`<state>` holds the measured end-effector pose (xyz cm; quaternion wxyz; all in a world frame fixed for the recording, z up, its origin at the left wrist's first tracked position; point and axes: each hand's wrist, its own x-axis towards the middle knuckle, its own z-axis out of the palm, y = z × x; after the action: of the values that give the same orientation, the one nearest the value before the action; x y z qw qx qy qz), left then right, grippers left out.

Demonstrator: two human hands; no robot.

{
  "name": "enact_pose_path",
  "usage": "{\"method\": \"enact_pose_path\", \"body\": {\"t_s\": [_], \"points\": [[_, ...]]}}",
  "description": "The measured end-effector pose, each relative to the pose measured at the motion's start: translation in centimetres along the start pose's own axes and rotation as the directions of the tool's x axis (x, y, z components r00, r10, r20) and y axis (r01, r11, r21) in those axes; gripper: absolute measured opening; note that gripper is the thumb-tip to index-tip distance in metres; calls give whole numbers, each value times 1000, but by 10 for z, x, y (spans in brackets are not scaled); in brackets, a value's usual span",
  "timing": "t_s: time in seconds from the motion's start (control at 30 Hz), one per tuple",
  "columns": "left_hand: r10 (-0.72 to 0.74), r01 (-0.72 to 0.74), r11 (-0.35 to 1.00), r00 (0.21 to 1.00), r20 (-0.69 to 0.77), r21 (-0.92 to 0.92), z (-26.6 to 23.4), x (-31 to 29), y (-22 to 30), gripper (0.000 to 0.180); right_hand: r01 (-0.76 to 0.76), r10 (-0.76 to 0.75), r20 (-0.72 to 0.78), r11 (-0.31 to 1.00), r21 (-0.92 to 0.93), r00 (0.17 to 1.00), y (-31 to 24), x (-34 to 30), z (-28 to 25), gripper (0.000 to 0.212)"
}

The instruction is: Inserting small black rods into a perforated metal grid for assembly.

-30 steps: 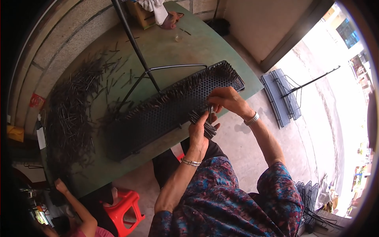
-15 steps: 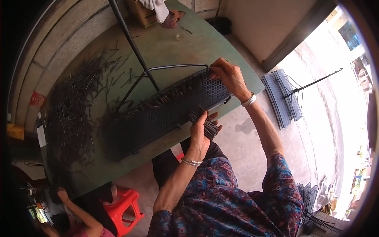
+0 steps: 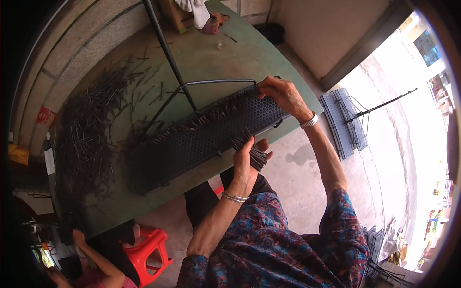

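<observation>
On the green table (image 3: 165, 199) lies a long black perforated rack (image 3: 206, 137) with a honeycomb of holes. Several short dark sticks (image 3: 211, 115) stand in a row along its far side. My left hand (image 3: 248, 158) is closed around a bundle of dark thin sticks (image 3: 258, 159), just off the rack's near edge, with the upper stick ends over the rack. At the rack's right end, my right hand (image 3: 282, 96) has its fingers pinched together by the far corner. Whatever lies between those fingertips is hidden.
A black rod frame (image 3: 168, 53) rises from the rack's far side. Loose dark sticks (image 3: 86, 139) pile at the table's left. A co-worker's hand (image 3: 78, 237) is near the lower left corner, above a red stool (image 3: 152, 257). Another rack (image 3: 342, 123) stands on the floor at right.
Relative to the rack, my right hand stays near the far right corner, its fingers shifting slightly. My left hand keeps the bundle of sticks. The whole view has shifted a little.
</observation>
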<state>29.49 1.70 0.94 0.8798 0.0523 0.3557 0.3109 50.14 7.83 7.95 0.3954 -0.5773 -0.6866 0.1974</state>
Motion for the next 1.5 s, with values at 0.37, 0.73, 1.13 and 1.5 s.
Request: {"method": "enact_pose_path", "body": {"t_s": [0.37,0.73,1.13,1.5], "points": [[1,-1,1000,1000,-9,5,2,-2,0,11,12,-17,53,997,82,998,-1,4,-1,8],[32,-33,997,999,28,68,1,-4,0,12,94,-126,-106,959,-267,986,17,-1,10,11],[131,-132,985,991,14,113,6,-9,4,14,-202,194,-74,971,-127,978,-18,-27,18,23],[108,-116,959,993,45,257,15,-12,1,19,-459,330,394,837,298,858,-32,-52,23,18]]}}
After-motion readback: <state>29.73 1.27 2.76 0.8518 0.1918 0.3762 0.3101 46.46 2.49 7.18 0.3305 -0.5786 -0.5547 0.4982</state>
